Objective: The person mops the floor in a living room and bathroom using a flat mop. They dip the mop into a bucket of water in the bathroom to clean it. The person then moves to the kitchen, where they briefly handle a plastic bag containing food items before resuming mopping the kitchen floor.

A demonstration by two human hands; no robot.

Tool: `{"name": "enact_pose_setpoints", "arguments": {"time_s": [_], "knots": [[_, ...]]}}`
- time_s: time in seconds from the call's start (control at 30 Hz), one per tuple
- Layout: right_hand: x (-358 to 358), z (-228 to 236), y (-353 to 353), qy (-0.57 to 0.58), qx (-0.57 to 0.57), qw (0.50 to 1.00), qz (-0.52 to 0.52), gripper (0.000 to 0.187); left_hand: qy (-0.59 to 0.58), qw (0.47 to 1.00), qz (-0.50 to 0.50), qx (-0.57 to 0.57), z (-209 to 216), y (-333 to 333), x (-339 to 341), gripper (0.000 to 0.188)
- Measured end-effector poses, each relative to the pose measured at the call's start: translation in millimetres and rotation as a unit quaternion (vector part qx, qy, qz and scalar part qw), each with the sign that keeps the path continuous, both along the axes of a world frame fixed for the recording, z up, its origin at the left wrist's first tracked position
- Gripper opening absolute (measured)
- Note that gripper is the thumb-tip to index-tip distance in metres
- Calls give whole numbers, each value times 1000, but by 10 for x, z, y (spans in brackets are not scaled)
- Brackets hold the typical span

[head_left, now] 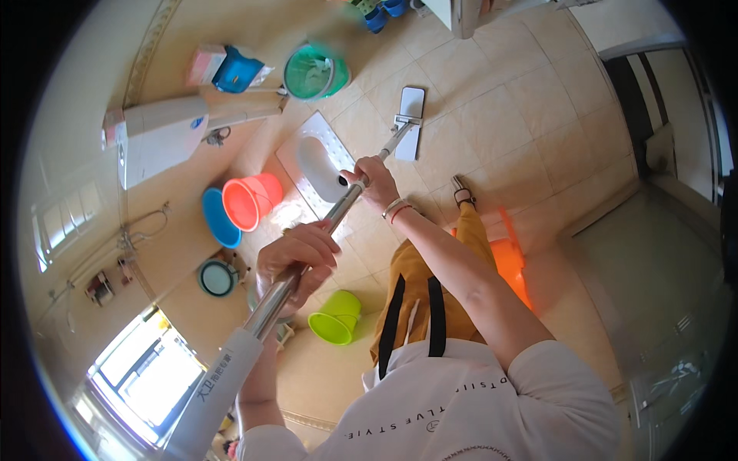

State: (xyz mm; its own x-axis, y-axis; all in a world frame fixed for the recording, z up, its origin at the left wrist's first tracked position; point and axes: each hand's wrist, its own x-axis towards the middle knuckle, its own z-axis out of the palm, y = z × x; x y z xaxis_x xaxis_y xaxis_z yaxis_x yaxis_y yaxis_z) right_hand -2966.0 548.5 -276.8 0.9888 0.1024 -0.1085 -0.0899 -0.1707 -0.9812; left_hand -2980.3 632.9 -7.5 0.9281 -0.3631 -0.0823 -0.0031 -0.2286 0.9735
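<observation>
On the far left, a glossy white box-shaped unit (161, 138) with rounded edges sits against the wall. Next come a round blue plastic basin (211, 219) and, just beside it, a smooth coral-red tapered bucket (265, 194). The long-handled flat mop (345, 203) slants up across the view, from a thick pale-grey sleeve at lower left along a shiny, cylindrical metal pole. The left hand (298, 257) is wrapped around this pole, fingers curled over the metal. Farther up stand a green round bin (339, 79) with a crinkled liner and a white ceramic squat toilet (314, 129) with a dotted surround and oval bowl; lower down is a lime-green plastic bucket (338, 306). The right hand (374, 184) grips the pole higher up, near the toilet. Beyond it, the mop's slim rectangular head rests on smooth beige square floor tiles (507, 123). Rightward lies a partly hidden bright-orange plastic object (507, 265).
</observation>
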Motion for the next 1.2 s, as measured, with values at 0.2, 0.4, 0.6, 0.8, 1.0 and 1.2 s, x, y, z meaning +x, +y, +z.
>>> {"name": "enact_pose_setpoints", "arguments": {"time_s": [0.2,0.4,0.6,0.8,1.0,1.2], "knots": [[-119,-150,182,-56,-78,954,284,11,-120,937,320,-73,-348,201,-852,36],[-621,-22,708,-60,-203,890,404,18,-118,953,241,-140,-225,1075,-1371,40],[-1834,243,1295,-53,-143,958,243,32,-36,956,231,-179,81,1802,-1856,47],[-2408,-160,1540,29,-104,981,161,30,15,966,126,-227,-372,2096,-1850,40],[-2117,-437,1670,37,-89,995,-26,28,46,961,165,-216,-655,1893,-1246,47],[-1491,-417,1570,-25,-62,988,-140,28,44,973,81,-213,-427,1541,-702,40]]}}
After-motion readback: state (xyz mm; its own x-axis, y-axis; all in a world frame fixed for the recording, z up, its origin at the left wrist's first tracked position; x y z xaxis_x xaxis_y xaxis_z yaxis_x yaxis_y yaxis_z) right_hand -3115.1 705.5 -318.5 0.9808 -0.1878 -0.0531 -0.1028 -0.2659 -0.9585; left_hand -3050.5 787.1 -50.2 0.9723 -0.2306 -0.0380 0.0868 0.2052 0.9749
